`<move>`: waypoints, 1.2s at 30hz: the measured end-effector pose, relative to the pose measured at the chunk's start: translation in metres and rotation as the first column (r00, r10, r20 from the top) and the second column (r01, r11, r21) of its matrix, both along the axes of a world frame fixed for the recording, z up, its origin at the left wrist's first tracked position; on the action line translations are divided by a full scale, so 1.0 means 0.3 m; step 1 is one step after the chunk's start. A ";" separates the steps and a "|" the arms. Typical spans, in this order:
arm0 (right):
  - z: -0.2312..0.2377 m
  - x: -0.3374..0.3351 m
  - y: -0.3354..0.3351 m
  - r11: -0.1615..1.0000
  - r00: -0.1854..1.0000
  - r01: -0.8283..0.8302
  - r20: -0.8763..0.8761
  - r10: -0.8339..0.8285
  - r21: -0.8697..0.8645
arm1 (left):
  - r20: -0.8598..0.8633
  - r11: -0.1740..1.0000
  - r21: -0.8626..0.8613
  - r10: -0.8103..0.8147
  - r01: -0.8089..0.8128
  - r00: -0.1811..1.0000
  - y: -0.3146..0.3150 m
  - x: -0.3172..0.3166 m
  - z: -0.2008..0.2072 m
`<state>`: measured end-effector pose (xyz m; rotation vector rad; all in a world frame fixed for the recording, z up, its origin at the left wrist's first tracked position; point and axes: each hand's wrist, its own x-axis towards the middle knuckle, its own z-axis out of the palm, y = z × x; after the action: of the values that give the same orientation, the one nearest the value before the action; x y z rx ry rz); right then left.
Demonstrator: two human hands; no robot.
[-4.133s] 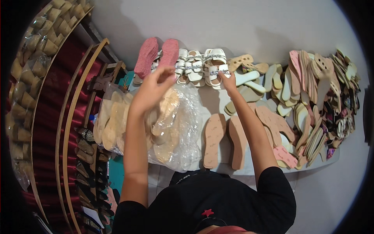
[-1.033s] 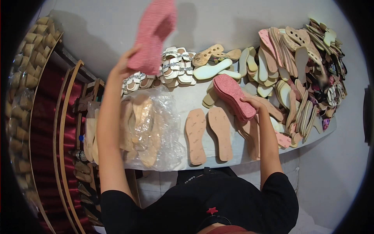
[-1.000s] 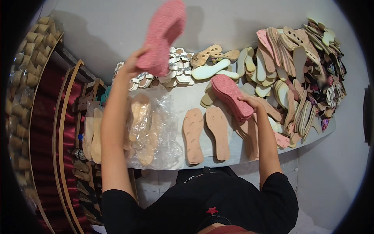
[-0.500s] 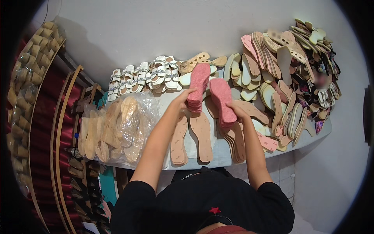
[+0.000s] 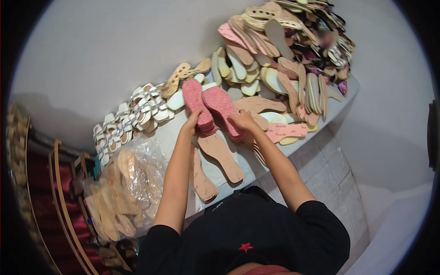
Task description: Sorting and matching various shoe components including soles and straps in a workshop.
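My left hand [image 5: 194, 121] is closed round the lower end of a stack of pink fuzzy insoles [image 5: 194, 95]. In my right hand [image 5: 244, 120] is a second pink insole stack [image 5: 221, 106], gripped along its right side. The two stacks are side by side above the table, heel ends toward me. Under and in front of them lie a beige insole [image 5: 222, 158] and, to its left, a small pile of beige insoles [image 5: 203, 182]. More beige insoles [image 5: 259, 153] are partly hidden below my right forearm.
White strappy sandals [image 5: 145, 107] line the wall side of the table [image 5: 176, 137]. A clear plastic bag [image 5: 146, 176] of pale soles sits at the left. Large heaps of insoles [image 5: 272, 80] cover the far right, and a pink printed insole [image 5: 289, 131] lies near the edge.
The view has turned, so the table now slants up to the right. Both pink stacks are still held and appear closer together, slightly lower and further left in the picture.
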<state>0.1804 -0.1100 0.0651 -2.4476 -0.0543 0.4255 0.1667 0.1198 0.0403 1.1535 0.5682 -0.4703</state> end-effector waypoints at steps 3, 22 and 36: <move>-0.009 -0.047 -0.053 0.988 0.991 0.049 0.113 -0.066 0.150 | 0.126 0.999 -0.019 0.046 -0.044 0.991 0.022 -0.012 -0.041; -0.059 -0.073 -0.852 0.566 0.862 0.327 0.007 -0.507 0.757 | 0.707 0.267 0.592 0.280 -0.760 0.649 -0.481 0.000 0.357; -0.006 0.207 -1.828 0.479 0.712 0.471 0.002 -0.702 0.740 | 0.784 0.788 0.389 -0.010 -0.477 0.621 -1.571 0.293 0.308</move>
<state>0.2424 -0.6582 0.0632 -1.5757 0.4393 -0.2846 0.2547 -0.3517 0.1328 1.6775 0.0920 0.4996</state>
